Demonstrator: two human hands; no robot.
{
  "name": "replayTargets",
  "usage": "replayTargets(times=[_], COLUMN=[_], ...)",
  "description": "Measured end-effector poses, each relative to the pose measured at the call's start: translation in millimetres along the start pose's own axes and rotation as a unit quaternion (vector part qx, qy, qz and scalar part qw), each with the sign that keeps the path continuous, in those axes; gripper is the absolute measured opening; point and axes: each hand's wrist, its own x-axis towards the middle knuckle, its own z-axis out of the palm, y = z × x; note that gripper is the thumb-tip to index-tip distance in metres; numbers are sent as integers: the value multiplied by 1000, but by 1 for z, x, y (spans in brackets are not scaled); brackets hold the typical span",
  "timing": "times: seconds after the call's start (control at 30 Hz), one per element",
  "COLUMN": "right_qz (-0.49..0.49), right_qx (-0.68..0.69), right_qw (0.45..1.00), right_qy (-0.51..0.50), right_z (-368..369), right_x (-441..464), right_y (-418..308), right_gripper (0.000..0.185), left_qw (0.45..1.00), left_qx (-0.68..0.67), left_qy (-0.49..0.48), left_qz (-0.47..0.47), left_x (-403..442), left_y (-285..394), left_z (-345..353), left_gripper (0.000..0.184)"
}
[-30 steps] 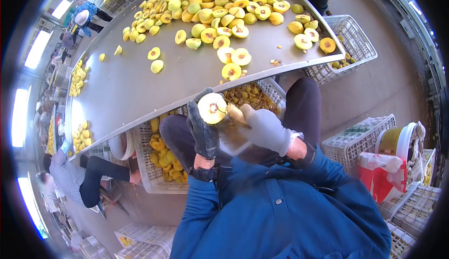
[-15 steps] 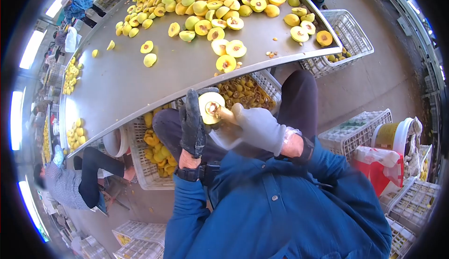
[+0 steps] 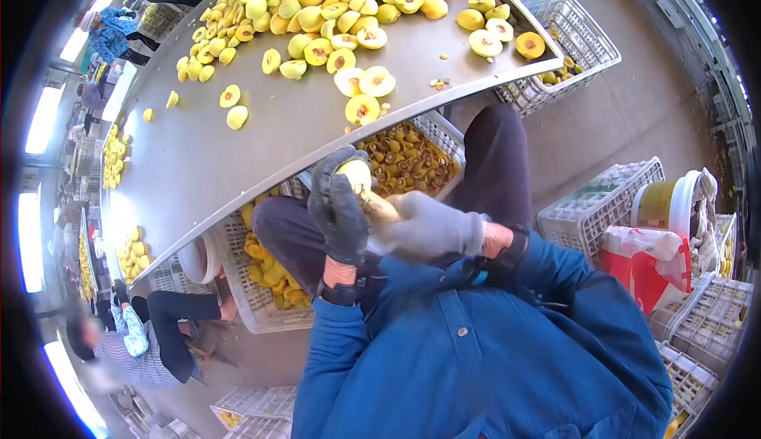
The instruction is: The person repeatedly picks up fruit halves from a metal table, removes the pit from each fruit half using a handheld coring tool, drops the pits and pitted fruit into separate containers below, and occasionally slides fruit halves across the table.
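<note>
My left hand (image 3: 338, 209), in a dark glove, holds a halved yellow fruit (image 3: 356, 174) just off the table's front edge. In a pale grey glove, my right hand (image 3: 436, 225) is closed round a tool with a light wooden handle (image 3: 380, 207). The tool's far end meets the fruit, and its tip is hidden. Behind them, many fruit halves (image 3: 317, 52) lie on the metal table (image 3: 190, 149), some with brown centres facing up. Under the table edge, a crate (image 3: 453, 147) holds brownish cut pieces.
A crate of yellow halves (image 3: 258, 320) stands left of my legs. Another crate (image 3: 602, 58) is beyond the table's right corner. At right are a crate (image 3: 594, 209), a bucket (image 3: 674, 201) and a red-and-white bag (image 3: 646, 268). A co-worker (image 3: 151, 352) sits at lower left.
The fruit half has tilted, so its cut face shows less. My right hand has turned flatter. The view has shifted, and the co-worker at lower left has moved an arm.
</note>
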Motion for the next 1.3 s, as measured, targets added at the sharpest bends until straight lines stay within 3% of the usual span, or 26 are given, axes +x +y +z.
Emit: replayTargets(times=[0.03,0.1,0.13,0.2,0.23,0.27,0.37,0.4,0.5,0.53,0.63,0.67,0.77,0.87,0.9,0.93,1.07,1.17,1.2,1.27,1.3], right_qz=[125,114,26,98,133,109,63,-17,105,123,-124,-28,-25,-53,-61,-88,-146,-184,-192,12,116], right_qx=[97,104,98,142,161,220,24,-19,81,59,-159,-236,-53,-108,-243,-286,-409,-393,-250,-25,86], right_qw=[987,988,995,984,976,967,997,1000,989,987,980,971,996,991,968,954,900,901,949,984,957], right_qy=[-37,-30,-6,-48,-66,-64,-42,-11,-71,-81,5,-1,-69,-59,-35,-21,27,12,-20,-176,-252], right_z=[-1,-1,6,-1,-4,-2,-2,0,-2,-3,-9,-13,-9,-11,-14,-15,-18,-21,-18,-22,-23], right_x=[-10,-13,0,-8,-12,-17,-10,-2,-16,-13,1,2,11,15,16,20,24,30,28,28,28], right_y=[-21,-22,-5,-12,-26,-27,1,-1,-30,-24,4,-2,8,6,-4,-1,-3,-2,-1,-5,-10], right_gripper=[23,22,23,24,25,23,20,20,21,24,25,26,26,26,27,27,24,24,21,19,18], left_qw=[999,988,991,998,994,977,1000,997,976,964,988,984,990,979,971,982,960,958,947,946,945], left_qx=[-12,-32,-48,17,-64,-149,-18,29,-188,-229,-68,-9,-63,-182,-215,-169,-256,-266,-291,-299,-302], left_qy=[-44,-128,-111,18,83,153,-19,-72,-44,-27,-136,-176,-115,-54,-41,-10,50,54,40,-15,-37], left_qz=[-25,-77,-55,52,16,-9,-5,-5,-99,-131,-31,-18,-57,-77,-92,-86,-106,-95,-131,-125,-120], left_x=[4,15,15,10,1,-7,-4,1,3,2,13,20,21,16,14,12,10,11,11,15,15], left_y=[5,19,17,16,22,27,12,13,17,21,22,27,29,17,14,14,8,8,10,16,19], left_z=[-3,-10,-7,6,21,36,-2,-11,-11,-7,-15,-18,-15,-7,-6,-3,5,2,-3,-5,-7], left_gripper=[48,46,49,50,50,51,54,65,55,54,55,55,58,64,65,60,61,62,61,64,65])
